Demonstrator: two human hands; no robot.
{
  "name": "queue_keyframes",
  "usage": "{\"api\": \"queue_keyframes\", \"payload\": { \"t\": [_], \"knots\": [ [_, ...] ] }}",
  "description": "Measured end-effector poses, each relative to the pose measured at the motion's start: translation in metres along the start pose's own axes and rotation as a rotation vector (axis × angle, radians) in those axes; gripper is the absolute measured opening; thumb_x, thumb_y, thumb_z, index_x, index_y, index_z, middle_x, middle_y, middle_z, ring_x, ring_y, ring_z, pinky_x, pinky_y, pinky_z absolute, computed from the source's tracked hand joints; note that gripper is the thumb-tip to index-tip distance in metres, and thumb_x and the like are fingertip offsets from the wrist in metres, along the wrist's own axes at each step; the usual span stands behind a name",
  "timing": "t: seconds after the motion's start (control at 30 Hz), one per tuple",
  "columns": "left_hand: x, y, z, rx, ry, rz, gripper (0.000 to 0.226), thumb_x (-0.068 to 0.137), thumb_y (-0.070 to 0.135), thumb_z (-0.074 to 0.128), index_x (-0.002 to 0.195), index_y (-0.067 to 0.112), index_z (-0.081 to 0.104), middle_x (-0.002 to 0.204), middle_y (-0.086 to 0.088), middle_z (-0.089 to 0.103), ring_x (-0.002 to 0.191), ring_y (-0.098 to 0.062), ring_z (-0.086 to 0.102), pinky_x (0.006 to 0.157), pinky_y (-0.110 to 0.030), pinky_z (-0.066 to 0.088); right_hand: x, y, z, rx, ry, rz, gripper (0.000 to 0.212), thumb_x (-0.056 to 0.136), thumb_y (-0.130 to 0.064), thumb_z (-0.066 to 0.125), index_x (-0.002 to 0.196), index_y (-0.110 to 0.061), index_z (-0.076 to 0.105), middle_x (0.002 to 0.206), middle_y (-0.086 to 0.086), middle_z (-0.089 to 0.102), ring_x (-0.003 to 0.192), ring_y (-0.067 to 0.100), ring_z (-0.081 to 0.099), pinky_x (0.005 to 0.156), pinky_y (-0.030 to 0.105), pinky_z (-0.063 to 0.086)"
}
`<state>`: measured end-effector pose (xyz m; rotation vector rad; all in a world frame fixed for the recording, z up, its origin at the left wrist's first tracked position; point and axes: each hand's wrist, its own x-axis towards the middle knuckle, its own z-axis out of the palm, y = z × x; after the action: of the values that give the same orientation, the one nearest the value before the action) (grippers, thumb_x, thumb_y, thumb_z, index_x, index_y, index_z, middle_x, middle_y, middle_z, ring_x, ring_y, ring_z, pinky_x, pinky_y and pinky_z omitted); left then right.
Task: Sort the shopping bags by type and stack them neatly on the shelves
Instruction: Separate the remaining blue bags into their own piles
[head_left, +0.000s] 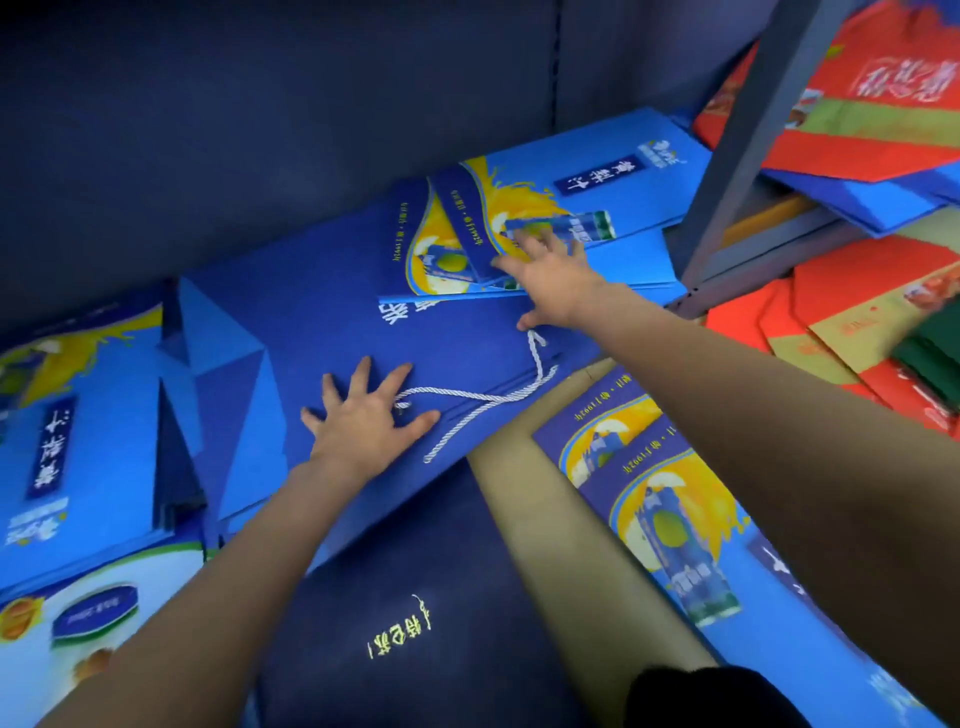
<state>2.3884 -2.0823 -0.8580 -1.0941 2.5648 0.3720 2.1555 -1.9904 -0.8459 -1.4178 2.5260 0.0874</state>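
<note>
1. The red shopping bags (857, 104) at the upper right are running off the top and right edges, and a grey shelf post (748, 156) is covering part of them.
2. The printing on the red bags is blurring past reading.
3. The blue juice bag (67, 415) at the left is being cut by the left edge.
4. The right hand (550, 280) is hiding part of the carton picture on the top blue bag (519, 218).
5. The dark navy bag (415, 597) below is running off the bottom edge.
6. A dark green item (935, 364) at the right edge is too cropped to identify.
</note>
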Motion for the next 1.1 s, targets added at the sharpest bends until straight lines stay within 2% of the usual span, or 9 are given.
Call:
{"api": "queue_keyframes", "payload": {
  "t": [0.27,0.43,0.6,0.7,0.8,0.87,0.93,1.0,1.1],
  "knots": [
    [0.011,-0.02,-0.005,-0.061,-0.018,0.053,0.071,0.079,0.068,0.05,0.141,0.046,0.026,0.155,0.01,0.011,0.14,-0.031,0.009,0.107,-0.053,0.022,0.032,-0.017,-0.007,-0.368,-0.061,-0.034,0.046,0.086,-0.007,0.059,0.128,0.0,0.039,0.125,0.018,0.052,0.113,0.037,0.053,0.088,0.043,0.043],
    [0.016,-0.022,-0.009,-0.206,0.018,0.007,0.057,0.086,0.066,0.037,0.139,0.044,0.032,0.152,0.01,0.021,0.139,-0.029,0.013,0.111,-0.05,0.019,0.019,-0.015,-0.005,-0.541,0.073,-0.127,0.035,0.089,0.001,0.048,0.124,0.0,0.041,0.11,0.016,0.063,0.1,0.035,0.061,0.055,0.029,0.033],
    [0.017,-0.045,-0.04,-0.929,0.07,-0.089,0.054,0.093,0.058,0.032,0.143,0.037,0.029,0.15,0.007,0.031,0.135,-0.021,0.035,0.114,-0.039,0.022,0.003,-0.034,-0.044,-0.527,0.326,-0.279,0.027,0.075,0.001,0.065,0.1,0.0,0.057,0.076,0.013,0.067,0.067,0.03,0.066,0.046,0.019,0.013],
    [-0.004,-0.066,-0.063,-1.44,0.115,-0.265,0.055,0.094,0.058,0.031,0.144,0.036,0.025,0.146,-0.001,0.033,0.119,-0.03,0.051,0.093,-0.049,0.042,-0.032,-0.06,-0.054,-0.54,0.594,-0.475,0.018,0.054,-0.008,0.073,0.069,-0.009,0.063,0.046,0.0,0.055,0.038,0.02,0.054,0.044,0.014,0.017],
    [-0.034,-0.081,-0.069,-1.727,0.075,-0.309,0.046,0.094,0.054,0.033,0.134,0.031,0.033,0.129,-0.006,0.043,0.093,-0.025,0.062,0.071,-0.041,0.05,-0.083,-0.069,-0.037,-0.278,0.614,-0.665,0.022,0.071,-0.01,0.045,0.078,-0.011,0.066,0.06,0.001,0.061,0.05,0.021,0.06,0.037,0.02,0.034],
    [-0.054,-0.086,-0.063,-1.71,0.024,-0.368,0.039,0.095,0.051,0.034,0.129,0.032,0.033,0.117,-0.004,0.047,0.071,-0.017,0.063,0.052,-0.028,0.052,-0.111,-0.071,-0.024,-0.224,0.52,-0.662,0.028,0.077,-0.017,0.048,0.098,-0.013,0.066,0.079,0.003,0.066,0.069,0.022,0.066,0.043,0.027,0.044],
    [-0.07,-0.085,-0.051,-1.684,-0.046,-0.427,0.042,0.094,0.05,0.038,0.133,0.035,0.033,0.109,-0.002,0.053,0.076,-0.018,0.058,0.055,-0.032,0.051,-0.122,-0.068,-0.013,-0.123,0.255,-0.493,0.048,0.086,-0.029,0.057,0.132,-0.016,0.048,0.118,0.004,0.061,0.106,0.023,0.059,0.07,0.033,0.05],
    [-0.081,-0.08,-0.041,-1.692,-0.064,-0.475,0.036,0.094,0.048,0.043,0.127,0.036,0.036,0.109,-0.003,0.053,0.08,-0.018,0.055,0.06,-0.037,0.049,-0.129,-0.073,-0.003,0.234,0.015,-0.259,0.065,0.088,-0.033,0.061,0.142,-0.016,0.03,0.139,0.007,0.042,0.128,0.025,0.041,0.097,0.035,0.04],
    [-0.091,-0.064,-0.031,-1.683,-0.086,-0.477,0.025,0.095,0.038,0.047,0.116,0.029,0.04,0.113,-0.005,0.051,0.079,-0.018,0.055,0.058,-0.036,0.05,-0.127,-0.086,0.01,0.877,0.208,0.257,0.069,0.083,-0.024,0.07,0.139,-0.005,0.033,0.137,0.018,0.035,0.127,0.031,0.038,0.101,0.031,0.03]
  ]
}}
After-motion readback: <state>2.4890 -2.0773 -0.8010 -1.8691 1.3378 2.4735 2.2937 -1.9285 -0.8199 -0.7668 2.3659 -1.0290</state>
